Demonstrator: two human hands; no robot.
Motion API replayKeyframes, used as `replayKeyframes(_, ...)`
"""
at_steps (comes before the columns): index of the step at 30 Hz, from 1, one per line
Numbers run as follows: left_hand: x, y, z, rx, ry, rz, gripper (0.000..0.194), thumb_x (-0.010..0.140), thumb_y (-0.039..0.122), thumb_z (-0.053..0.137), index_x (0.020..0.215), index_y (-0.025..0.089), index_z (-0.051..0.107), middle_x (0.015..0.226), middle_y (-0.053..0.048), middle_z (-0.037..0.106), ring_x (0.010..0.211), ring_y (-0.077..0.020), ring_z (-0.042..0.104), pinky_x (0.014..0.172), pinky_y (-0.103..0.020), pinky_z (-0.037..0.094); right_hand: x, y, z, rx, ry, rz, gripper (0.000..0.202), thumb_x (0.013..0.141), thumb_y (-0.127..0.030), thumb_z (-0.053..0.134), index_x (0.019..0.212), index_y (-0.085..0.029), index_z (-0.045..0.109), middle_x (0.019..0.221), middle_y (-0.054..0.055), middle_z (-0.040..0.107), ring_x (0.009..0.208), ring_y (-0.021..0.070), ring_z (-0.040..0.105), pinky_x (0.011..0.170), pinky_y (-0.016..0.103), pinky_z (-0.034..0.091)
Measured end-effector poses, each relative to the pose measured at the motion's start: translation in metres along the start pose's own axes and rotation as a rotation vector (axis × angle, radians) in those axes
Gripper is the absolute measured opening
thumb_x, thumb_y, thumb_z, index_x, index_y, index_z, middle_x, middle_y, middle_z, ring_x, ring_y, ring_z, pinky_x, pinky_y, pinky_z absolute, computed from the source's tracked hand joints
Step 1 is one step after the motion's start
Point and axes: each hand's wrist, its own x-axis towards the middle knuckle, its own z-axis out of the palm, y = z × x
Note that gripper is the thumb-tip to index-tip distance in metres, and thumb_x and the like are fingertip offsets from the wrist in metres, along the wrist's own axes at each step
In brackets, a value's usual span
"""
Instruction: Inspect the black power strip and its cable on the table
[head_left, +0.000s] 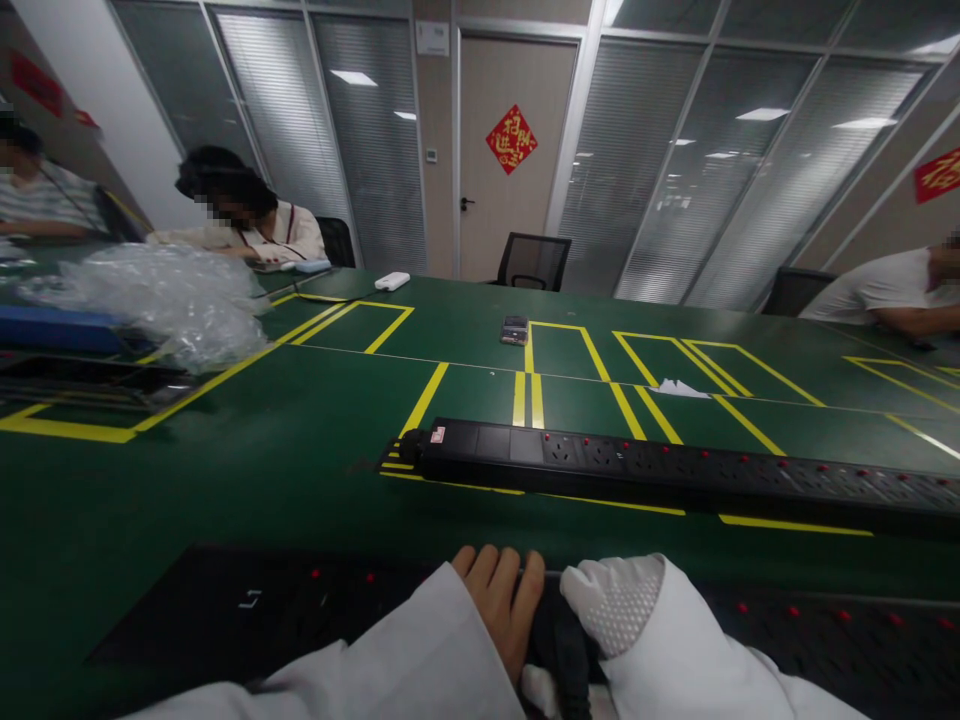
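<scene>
A long black power strip point(247, 610) with red indicator lights lies across the table right before me, marked "L1" near its left end. My left hand point(501, 600) is bare; its fingers bend over the strip's far edge and hold it. My right hand point(619, 605), in a white dotted glove, is closed around a black plug point(559, 630) with a thick cable running down toward me. The plug sits over the strip between both hands; its pins and my right fingertips are hidden.
Beyond lies a second black power strip point(600, 455). Bubble wrap point(172, 300) is heaped at the left. A phone-like device point(514, 330), a white box point(392, 282) and crumpled paper point(679, 388) rest on the taped green table point(352, 400). People sit around it.
</scene>
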Motion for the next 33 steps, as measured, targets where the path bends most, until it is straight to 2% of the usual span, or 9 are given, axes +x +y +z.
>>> replayKeyframes(4,-0.001,0.001,0.005,0.019,0.089,-0.028,0.027,0.088,0.004,0.038,0.102,0.020,0.054,0.078,-0.002,0.057,0.065,-0.0176,0.053,0.060,-0.032,0.036,0.000,0.001,-0.003,-0.015,-0.028,-0.056,0.005,0.070,-0.017,0.062,0.067,-0.021,0.058,0.059,-0.003,0.061,0.049,0.0190,0.059,0.053,0.030,0.003)
replayKeyframes(6,-0.001,0.001,0.006,0.027,0.110,-0.030,0.027,0.088,0.004,0.038,0.102,0.020,0.053,0.080,-0.002,0.058,0.066,-0.0177,0.053,0.061,-0.032,0.036,0.001,0.001,-0.005,-0.036,-0.050,-0.055,0.010,0.071,-0.012,0.057,0.068,-0.021,0.059,0.059,-0.003,0.060,0.050,0.0184,0.059,0.052,0.030,0.003)
replayKeyframes(9,-0.001,0.001,0.005,0.033,0.102,-0.029,0.025,0.088,0.006,0.040,0.103,0.020,0.054,0.079,-0.001,0.058,0.067,-0.0184,0.053,0.062,-0.033,0.036,0.001,-0.001,-0.004,-0.034,-0.046,-0.022,0.010,0.069,-0.011,0.058,0.063,-0.020,0.058,0.056,-0.003,0.059,0.048,0.0185,0.059,0.051,0.030,0.003)
replayKeyframes(14,0.000,0.000,-0.001,0.005,0.043,-0.007,0.027,0.086,0.004,0.041,0.105,0.020,0.054,0.078,0.000,0.058,0.067,-0.0178,0.053,0.063,-0.032,0.036,0.000,-0.003,0.004,-0.044,0.069,0.003,0.020,0.072,-0.006,0.049,0.061,-0.021,0.057,0.054,-0.004,0.058,0.046,0.0184,0.057,0.054,0.031,0.003)
replayKeyframes(20,0.001,0.000,-0.001,0.014,0.045,-0.019,0.026,0.088,0.005,0.041,0.104,0.020,0.054,0.077,-0.001,0.058,0.066,-0.0176,0.053,0.060,-0.032,0.035,0.001,0.001,-0.006,0.004,-0.049,-0.044,0.005,0.068,-0.016,0.060,0.066,-0.020,0.057,0.057,-0.002,0.060,0.049,0.0192,0.058,0.052,0.029,0.004)
replayKeyframes(24,0.002,0.001,-0.003,0.002,0.038,-0.024,0.027,0.088,0.004,0.040,0.104,0.020,0.056,0.078,-0.001,0.058,0.067,-0.0181,0.054,0.062,-0.032,0.037,0.001,0.002,-0.004,0.045,-0.077,-0.043,0.005,0.073,-0.018,0.056,0.071,-0.021,0.057,0.061,-0.003,0.061,0.051,0.0159,0.058,0.048,0.029,0.010)
replayKeyframes(29,0.002,0.000,-0.006,-0.009,0.001,-0.017,0.027,0.088,0.005,0.041,0.104,0.019,0.057,0.079,-0.002,0.059,0.068,-0.0185,0.054,0.061,-0.033,0.036,0.000,0.002,-0.002,0.051,-0.106,-0.039,0.002,0.073,-0.020,0.058,0.072,-0.022,0.058,0.063,-0.002,0.062,0.052,0.0149,0.057,0.045,0.028,0.019)
replayKeyframes(33,0.002,0.000,-0.006,0.000,0.007,-0.017,0.026,0.088,0.005,0.042,0.104,0.019,0.057,0.079,-0.002,0.059,0.068,-0.0182,0.053,0.062,-0.033,0.037,-0.003,0.002,-0.007,0.027,-0.114,-0.065,0.011,0.084,-0.027,0.056,0.077,-0.018,0.056,0.065,-0.003,0.059,0.054,0.0114,0.053,0.050,0.024,0.035)
